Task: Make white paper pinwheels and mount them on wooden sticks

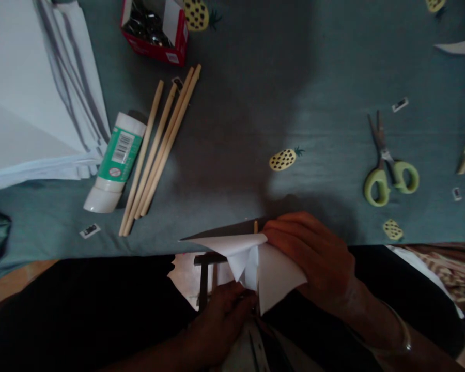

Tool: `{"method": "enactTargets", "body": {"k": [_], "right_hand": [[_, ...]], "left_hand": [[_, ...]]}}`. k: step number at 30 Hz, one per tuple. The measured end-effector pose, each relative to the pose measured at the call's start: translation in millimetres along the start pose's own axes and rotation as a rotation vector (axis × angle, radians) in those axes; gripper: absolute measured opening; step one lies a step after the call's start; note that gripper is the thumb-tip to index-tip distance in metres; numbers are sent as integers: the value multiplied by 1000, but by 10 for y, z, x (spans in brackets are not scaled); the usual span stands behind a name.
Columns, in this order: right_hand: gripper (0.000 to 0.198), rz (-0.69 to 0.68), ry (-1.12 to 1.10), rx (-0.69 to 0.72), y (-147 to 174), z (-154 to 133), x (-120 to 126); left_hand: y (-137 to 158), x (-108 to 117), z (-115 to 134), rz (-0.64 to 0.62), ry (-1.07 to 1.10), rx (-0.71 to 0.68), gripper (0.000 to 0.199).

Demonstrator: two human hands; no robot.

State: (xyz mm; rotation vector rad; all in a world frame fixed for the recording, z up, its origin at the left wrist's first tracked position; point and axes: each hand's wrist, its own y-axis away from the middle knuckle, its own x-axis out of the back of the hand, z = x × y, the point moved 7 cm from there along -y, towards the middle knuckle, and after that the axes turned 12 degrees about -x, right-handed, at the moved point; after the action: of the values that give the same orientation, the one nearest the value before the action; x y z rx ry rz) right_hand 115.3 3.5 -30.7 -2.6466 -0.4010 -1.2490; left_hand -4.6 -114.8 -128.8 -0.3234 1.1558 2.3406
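Head view: I see folded paper (pixel 278 274) at the table (pixel 329 82)'s near edge.
Paper axis: sideways, sharp corner pointing left.
Right hand (pixel 313 253): fingers gripping upper edge.
Left hand (pixel 230 315): fingers curled below, grip unclear.

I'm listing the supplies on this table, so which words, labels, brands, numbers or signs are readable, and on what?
No word, brand or number is readable.
Green-and-white tube: a barcode and a round sign show; any print is too blurred.
Red box: a small white panel, too blurred.
White patches on the cloth: dark marks, too small.
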Motion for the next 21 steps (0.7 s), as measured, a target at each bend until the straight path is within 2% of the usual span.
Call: {"method": "enactTargets", "body": {"k": [11, 21], "right_hand": [[25, -17, -46, -81, -42, 18, -6], [23, -49, -39, -77, -46, 13, -25]], "left_hand": [[26, 6, -142, -1, 47, -21, 37], [41, -12, -98, -21, 43, -3, 37]]}}
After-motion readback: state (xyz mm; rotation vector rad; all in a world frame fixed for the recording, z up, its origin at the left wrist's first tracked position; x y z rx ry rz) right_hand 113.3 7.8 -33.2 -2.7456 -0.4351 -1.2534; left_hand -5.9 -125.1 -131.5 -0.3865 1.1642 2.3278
